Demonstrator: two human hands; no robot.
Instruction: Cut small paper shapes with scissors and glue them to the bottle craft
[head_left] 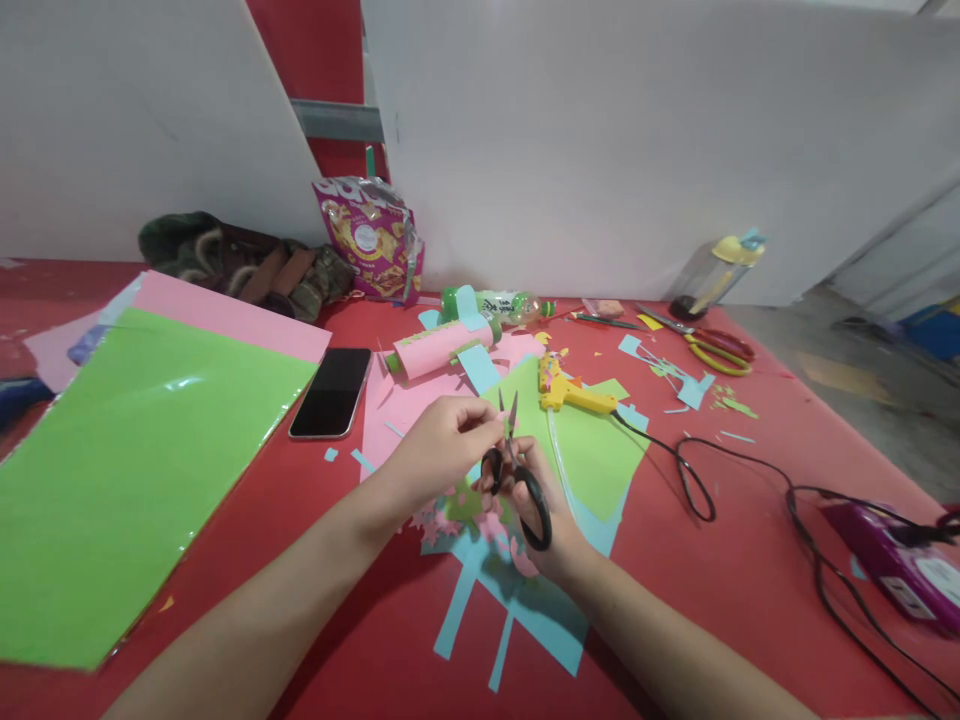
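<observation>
My right hand (544, 490) holds a pair of small scissors with black handles (535, 510), its fingers in and around the loops. The blades point up and away from me and are parted. My left hand (457, 440) is closed in a pinch beside the blades, with a small pink paper piece (502, 421) at its fingertips, mostly hidden. Below both hands lie pink paper flower cut-outs (439, 525) and a cut blue sheet (547, 620). Just beyond them are a green sheet (600, 460) and a yellow glue gun (577, 397) with a clear glue stick.
A phone (331, 393) and large green sheet (142, 460) lie left. Behind are a pink paper-wrapped roll (442, 348), green bottle (517, 306) and snack bag (371, 240). Red-and-yellow-handled scissors (712, 350), a clear bottle (720, 275), a black cord (750, 460) and purple box (892, 570) are right.
</observation>
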